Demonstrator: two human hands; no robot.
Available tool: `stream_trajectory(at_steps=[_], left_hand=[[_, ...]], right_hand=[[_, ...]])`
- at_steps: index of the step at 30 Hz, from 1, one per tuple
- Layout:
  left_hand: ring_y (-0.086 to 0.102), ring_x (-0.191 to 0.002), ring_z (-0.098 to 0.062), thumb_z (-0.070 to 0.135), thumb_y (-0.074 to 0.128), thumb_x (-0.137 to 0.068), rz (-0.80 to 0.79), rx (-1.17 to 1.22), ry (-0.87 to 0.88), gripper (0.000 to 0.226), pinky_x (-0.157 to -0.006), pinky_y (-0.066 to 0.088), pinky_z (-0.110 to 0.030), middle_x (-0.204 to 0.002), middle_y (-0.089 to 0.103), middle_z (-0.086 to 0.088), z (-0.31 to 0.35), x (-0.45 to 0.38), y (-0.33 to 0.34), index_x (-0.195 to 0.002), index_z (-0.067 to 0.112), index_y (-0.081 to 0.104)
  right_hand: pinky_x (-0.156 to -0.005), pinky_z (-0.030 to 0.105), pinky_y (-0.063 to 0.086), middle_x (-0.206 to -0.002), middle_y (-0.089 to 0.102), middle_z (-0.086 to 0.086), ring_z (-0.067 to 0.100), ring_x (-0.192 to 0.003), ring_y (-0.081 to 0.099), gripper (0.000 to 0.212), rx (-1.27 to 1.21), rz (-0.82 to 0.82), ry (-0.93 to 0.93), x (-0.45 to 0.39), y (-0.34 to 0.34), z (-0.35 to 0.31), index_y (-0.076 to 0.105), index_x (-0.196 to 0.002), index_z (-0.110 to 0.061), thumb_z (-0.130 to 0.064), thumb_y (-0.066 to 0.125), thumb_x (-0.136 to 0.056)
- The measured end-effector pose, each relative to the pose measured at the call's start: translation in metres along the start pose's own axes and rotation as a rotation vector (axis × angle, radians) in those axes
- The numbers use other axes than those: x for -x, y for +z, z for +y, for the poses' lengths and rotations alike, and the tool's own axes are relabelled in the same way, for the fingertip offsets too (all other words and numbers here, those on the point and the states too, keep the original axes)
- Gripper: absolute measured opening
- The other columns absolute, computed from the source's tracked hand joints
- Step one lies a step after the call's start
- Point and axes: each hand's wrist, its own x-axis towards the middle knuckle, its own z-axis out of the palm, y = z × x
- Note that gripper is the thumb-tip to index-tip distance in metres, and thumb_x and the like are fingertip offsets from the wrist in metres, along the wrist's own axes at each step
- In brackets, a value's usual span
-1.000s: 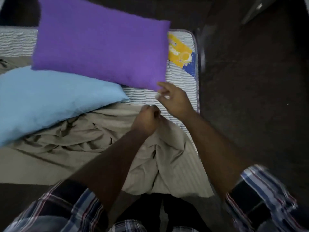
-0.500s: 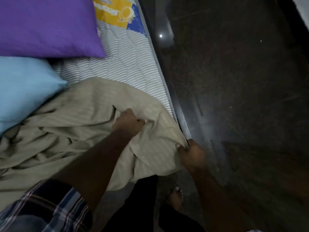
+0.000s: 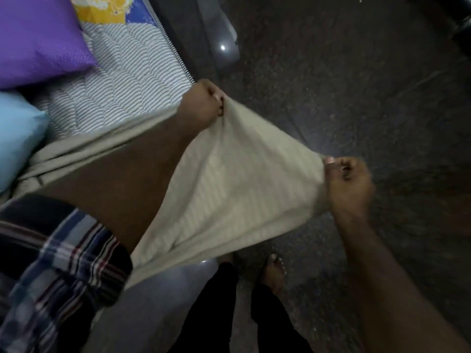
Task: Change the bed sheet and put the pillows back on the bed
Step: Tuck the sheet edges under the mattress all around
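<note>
A beige bed sheet (image 3: 237,179) is stretched taut between my two hands, out past the mattress edge and over the floor. My left hand (image 3: 201,103) grips its edge at the mattress side. My right hand (image 3: 349,182) grips another part of the edge further right, above the floor. The rest of the sheet trails back under my left arm onto the bed. The striped bare mattress (image 3: 122,80) carries a purple pillow (image 3: 38,39) at the top left and a light blue pillow (image 3: 17,133) at the left edge.
A dark speckled floor (image 3: 344,72) fills the right half. A grey bed frame part (image 3: 221,34) shows beside the mattress. My bare foot (image 3: 274,273) and dark trouser legs stand at the bottom centre. A yellow and blue label (image 3: 102,8) lies on the mattress top.
Both hands have pulled the sheet's edge off the bed and spread it apart over the floor. My right hand moved right and up. The view has swung toward the floor.
</note>
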Motion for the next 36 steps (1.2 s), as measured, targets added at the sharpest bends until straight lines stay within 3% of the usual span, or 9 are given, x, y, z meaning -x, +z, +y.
stream_trajectory(at_steps=[3,5,9,14,19,22,25,31,36], left_hand=[[0.061,-0.11,-0.017,0.011,0.059,-0.091,-0.111,-0.212,0.077,0.029,-0.098,0.046,-0.027,-0.119,0.067,-0.002,-0.014,0.001,0.005,-0.12,0.017,0.064],[0.06,-0.116,-0.019,0.007,0.056,-0.09,-0.077,-0.26,0.149,0.036,-0.1,0.041,-0.026,-0.123,0.066,-0.003,-0.028,0.005,0.006,-0.124,0.014,0.064],[0.061,-0.113,-0.021,0.013,0.058,-0.087,0.012,-0.348,0.242,0.032,-0.099,0.046,-0.032,-0.118,0.067,-0.004,-0.073,0.012,0.0,-0.117,0.018,0.07],[0.054,-0.117,-0.032,0.018,0.048,-0.097,0.1,-0.427,0.188,0.04,-0.096,0.047,-0.047,-0.137,0.048,-0.013,-0.095,0.003,0.002,-0.136,0.014,0.052],[0.057,-0.118,-0.036,0.023,0.054,-0.093,-0.006,-0.433,-0.057,0.041,-0.101,0.046,-0.047,-0.13,0.057,-0.019,-0.119,-0.031,-0.019,-0.132,0.008,0.054],[0.06,-0.109,-0.036,0.027,0.06,-0.094,-0.104,-0.644,0.008,0.025,-0.09,0.046,-0.041,-0.114,0.066,-0.016,-0.123,-0.033,-0.035,-0.115,0.012,0.061],[0.061,-0.101,-0.041,0.023,0.05,-0.097,0.101,-0.582,0.186,0.021,-0.084,0.043,-0.043,-0.105,0.067,-0.022,-0.1,-0.052,-0.055,-0.105,0.007,0.062],[0.061,-0.104,-0.035,0.024,0.044,-0.086,0.251,-0.472,0.373,0.034,-0.086,0.041,-0.04,-0.11,0.068,-0.019,-0.018,-0.121,-0.079,-0.108,0.007,0.064],[0.059,-0.116,-0.031,0.029,0.06,-0.083,-0.037,-0.41,0.321,0.042,-0.092,0.044,-0.028,-0.125,0.062,-0.016,-0.025,-0.138,-0.061,-0.121,0.011,0.063]], right_hand=[[-0.107,0.035,0.043,-0.134,0.059,0.007,0.026,-0.122,0.057,0.06,0.05,-0.268,0.067,0.006,0.024,0.023,0.047,-0.144,-0.012,-0.029,0.067,-0.09],[-0.111,0.032,0.037,-0.145,0.053,0.012,0.029,-0.129,0.053,0.068,0.032,-0.344,0.104,0.024,0.042,0.034,0.041,-0.149,-0.01,-0.023,0.07,-0.089],[-0.1,0.043,0.05,-0.119,0.067,0.012,0.029,-0.104,0.066,0.045,-0.026,-0.434,0.15,0.067,0.073,0.028,0.062,-0.13,-0.01,-0.023,0.069,-0.087],[-0.095,0.039,0.052,-0.115,0.067,0.006,0.025,-0.105,0.064,0.027,0.034,-0.342,0.124,0.076,0.099,0.005,0.068,-0.118,-0.018,-0.028,0.064,-0.093],[-0.103,0.04,0.046,-0.126,0.064,0.006,0.024,-0.118,0.058,0.045,0.1,-0.417,-0.021,0.068,0.119,-0.027,0.051,-0.141,-0.021,-0.034,0.057,-0.098],[-0.103,0.041,0.045,-0.12,0.067,0.008,0.028,-0.116,0.06,0.04,0.202,-0.485,0.023,0.054,0.133,-0.038,0.054,-0.132,-0.02,-0.039,0.055,-0.097],[-0.097,0.037,0.046,-0.104,0.07,0.007,0.028,-0.107,0.062,0.023,0.285,-0.504,0.01,0.048,0.139,-0.045,0.061,-0.107,-0.018,-0.038,0.054,-0.098],[-0.068,0.032,0.047,-0.071,0.059,-0.009,0.013,-0.07,0.058,0.02,-0.058,-0.33,-0.055,0.056,0.138,-0.06,0.054,-0.085,-0.019,-0.032,0.058,-0.099],[-0.092,0.034,0.052,-0.112,0.067,-0.004,0.014,-0.101,0.063,0.027,-0.138,-0.269,-0.008,0.071,0.137,-0.045,0.064,-0.123,-0.016,-0.018,0.063,-0.095]])
